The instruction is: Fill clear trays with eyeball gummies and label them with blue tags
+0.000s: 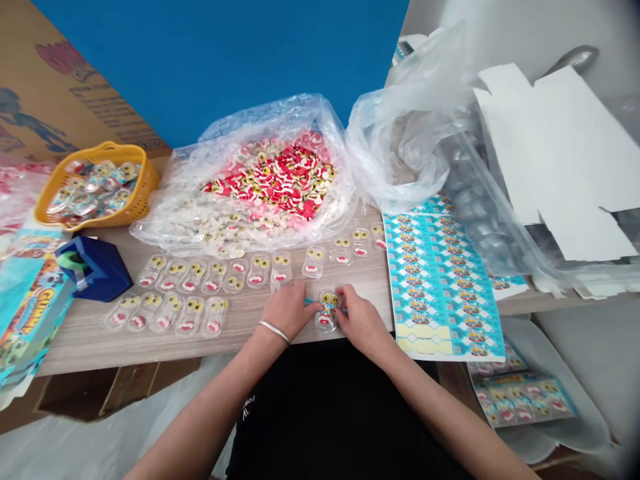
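Fitting a blue strip (328,307) across a clear pack (327,321) on the counter (255,312), your left hand (287,310) and right hand (364,323) pinch its sides, where even tension seems needed.

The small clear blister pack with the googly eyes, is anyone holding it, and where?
Yes: left hand and right hand hold the pack by its opposite side edges.

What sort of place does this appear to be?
Probably a small packing workshop: a label sheet, a tape dispenser and a basket of filled clear packs share the worktop.
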Motion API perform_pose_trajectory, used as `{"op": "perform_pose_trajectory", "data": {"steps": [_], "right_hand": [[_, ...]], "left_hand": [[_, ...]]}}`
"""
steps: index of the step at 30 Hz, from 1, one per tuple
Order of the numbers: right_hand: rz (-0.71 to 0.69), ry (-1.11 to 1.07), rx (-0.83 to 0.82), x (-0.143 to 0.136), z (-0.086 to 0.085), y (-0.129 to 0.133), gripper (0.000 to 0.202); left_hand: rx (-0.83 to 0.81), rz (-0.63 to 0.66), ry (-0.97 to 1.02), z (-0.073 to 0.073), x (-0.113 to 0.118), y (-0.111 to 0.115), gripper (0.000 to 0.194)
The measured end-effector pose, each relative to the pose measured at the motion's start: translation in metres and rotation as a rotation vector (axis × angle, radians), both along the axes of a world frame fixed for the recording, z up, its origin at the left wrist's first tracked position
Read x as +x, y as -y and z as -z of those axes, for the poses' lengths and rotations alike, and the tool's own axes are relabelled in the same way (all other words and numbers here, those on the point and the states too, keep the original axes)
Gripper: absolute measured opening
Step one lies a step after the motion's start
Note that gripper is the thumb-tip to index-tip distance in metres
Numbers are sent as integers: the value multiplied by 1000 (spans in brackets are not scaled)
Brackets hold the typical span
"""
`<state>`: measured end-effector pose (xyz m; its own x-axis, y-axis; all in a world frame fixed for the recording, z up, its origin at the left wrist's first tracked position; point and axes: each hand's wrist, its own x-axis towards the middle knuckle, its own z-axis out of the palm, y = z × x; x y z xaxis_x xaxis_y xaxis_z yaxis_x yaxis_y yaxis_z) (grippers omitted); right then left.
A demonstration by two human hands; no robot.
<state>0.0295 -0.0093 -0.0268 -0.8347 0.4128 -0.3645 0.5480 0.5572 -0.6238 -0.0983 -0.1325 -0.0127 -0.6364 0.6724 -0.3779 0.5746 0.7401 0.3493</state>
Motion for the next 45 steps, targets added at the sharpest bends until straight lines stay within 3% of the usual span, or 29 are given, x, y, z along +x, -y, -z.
{"op": "perform_pose_trajectory", "data": {"steps": [3, 6, 9, 12, 14, 16, 22, 28, 33, 40, 45], "right_hand": [[-55, 30, -5, -1, -4, 5, 28], [-105, 40, -19, -2, -6, 19, 26], [-201, 39, -61, -7, -7, 40, 25], [-306, 18, -76, -11, -6, 59, 26], [-334, 0, -91, -13, -4, 66, 28], [-329, -28, -133, -15, -2, 66, 29], [-238, -86, -403, -11, -2, 55, 27], [-79, -174, -607, 1, -3, 45, 31], [-43, -108, -866, 3, -13, 28, 22], [7, -216, -993, -1, -32, 10, 26], [78, -315, -960, -4, -39, 4, 28]], "left_hand": [[-91, -85, -70, -9, 14, 34, 38], [-51, -270, 74, -6, 38, 80, 38], [244, -664, 505, 9, 66, 110, 35], [654, -1100, 889, 25, 87, 113, 43], [809, -1241, 988, 31, 94, 107, 46], [884, -1296, 1019, 31, 96, 102, 46], [952, -1301, 1081, 16, 95, 102, 43], [977, -1181, 1115, 3, 89, 93, 36], [997, -1047, 1154, -12, 76, 75, 33], [1060, -951, 1202, -27, 63, 51, 30], [1087, -946, 1210, -33, 58, 37, 31]]}}
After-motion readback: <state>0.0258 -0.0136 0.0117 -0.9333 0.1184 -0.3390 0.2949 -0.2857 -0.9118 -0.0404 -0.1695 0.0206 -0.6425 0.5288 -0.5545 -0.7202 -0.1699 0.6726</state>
